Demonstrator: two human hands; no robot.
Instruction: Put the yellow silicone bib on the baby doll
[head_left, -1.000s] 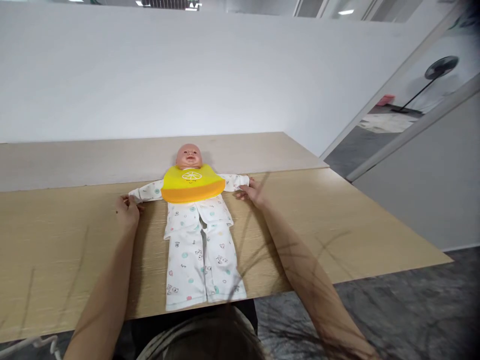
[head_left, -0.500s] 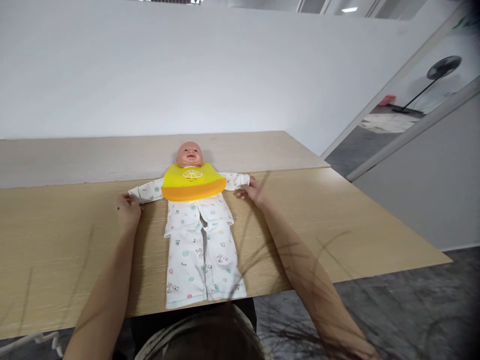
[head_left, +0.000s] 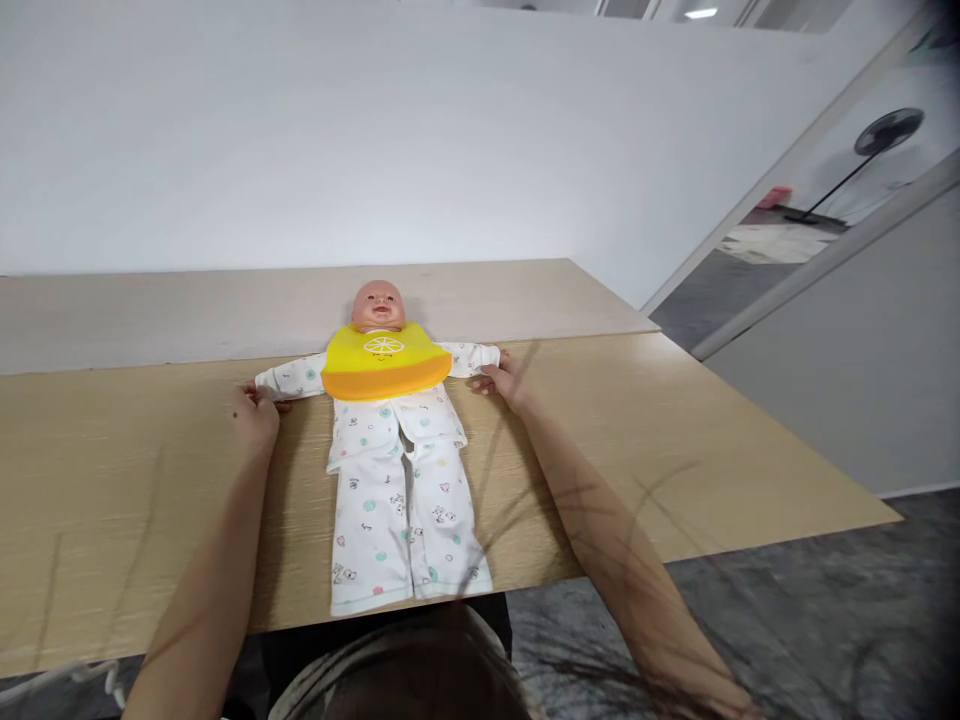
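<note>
Almost nothing has moved since a second ago: the doll (head_left: 390, 430), in white pyjamas and a yellow bib (head_left: 384, 366), lies face up on the wooden table (head_left: 712, 440), arms spread. Our left hand (head_left: 256, 415) and right hand (head_left: 504, 380) touch its sleeve cuffs; whether they pinch them, we cannot tell.

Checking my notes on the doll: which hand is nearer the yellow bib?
Right, slightly. The right hand lies just right of the yellow bib, at one sleeve cuff; the left hand is at the other cuff, farther out.
</note>
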